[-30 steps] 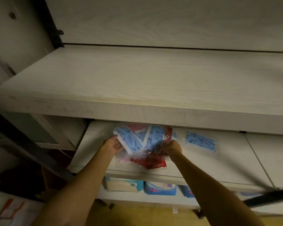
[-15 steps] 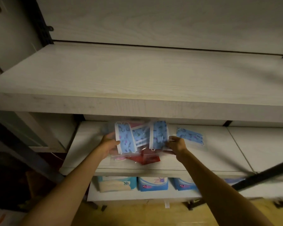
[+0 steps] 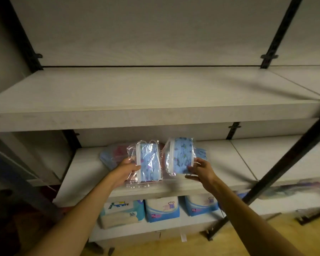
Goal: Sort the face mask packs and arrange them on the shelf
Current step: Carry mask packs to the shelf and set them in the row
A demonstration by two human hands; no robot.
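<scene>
The left hand (image 3: 127, 169) pinches one blue mask pack (image 3: 148, 162); the right hand (image 3: 200, 170) pinches another pack (image 3: 180, 157) just beside it, both raised above the shelf (image 3: 229, 163). Light, floppy, slick plastic likely; gripping an edge firmly suits

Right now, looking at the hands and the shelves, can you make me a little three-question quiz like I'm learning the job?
1. True or false: each hand holds a clear plastic pack of blue patterned face masks.
2. What sits on the lowest shelf? A) big soft packs printed XL B) glass jars C) shoes
3. Fill in: the wide pale wooden shelf above the hands is ____.

Key
1. True: left hand grips the left pack, right hand the right pack.
2. A: XL packs.
3. Bare: upper shelf.
</scene>
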